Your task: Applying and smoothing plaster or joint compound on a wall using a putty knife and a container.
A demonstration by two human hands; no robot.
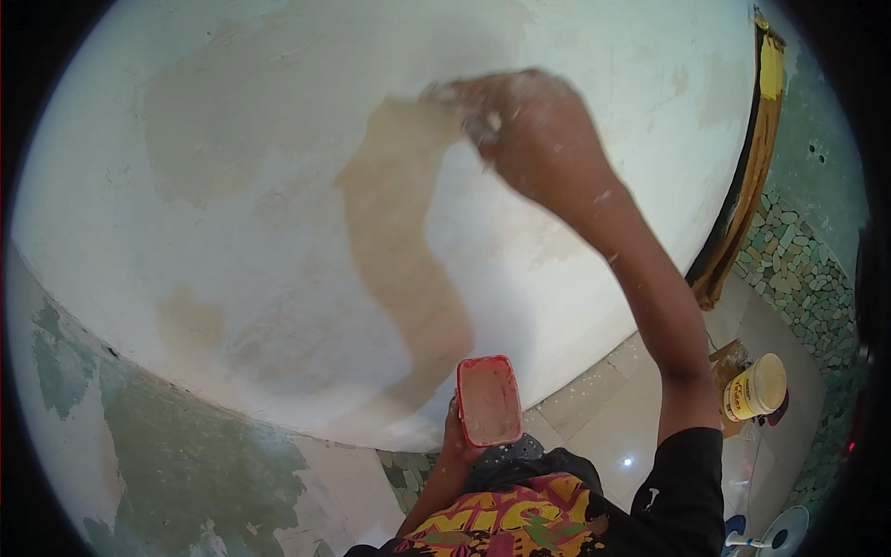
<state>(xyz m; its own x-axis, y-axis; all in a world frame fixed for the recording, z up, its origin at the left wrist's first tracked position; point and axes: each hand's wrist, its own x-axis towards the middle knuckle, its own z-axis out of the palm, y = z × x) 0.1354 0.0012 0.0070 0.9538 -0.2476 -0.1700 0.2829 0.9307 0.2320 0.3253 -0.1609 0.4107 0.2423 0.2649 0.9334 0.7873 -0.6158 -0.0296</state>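
Observation:
My right hand (520, 116) is raised against the white, patchy wall (251, 241), its fingers closed around a small greyish, smeared thing blurred by motion, which I cannot make out. My arm casts a tan-looking shadow on the wall beside it. Low in the view, my left hand (455, 425) grips a red rectangular container (489, 401) from its left side; inside is a pale beige substance.
A tiled floor (613, 418) holds a yellow-and-white bucket (754, 385) on brown board and, at lower right, a round fan-like object (784, 531). Wooden trim (752, 213) edges the wall. Pebble mosaic (794, 278) lines the right. Peeling green-white wall (167, 446) lies lower left.

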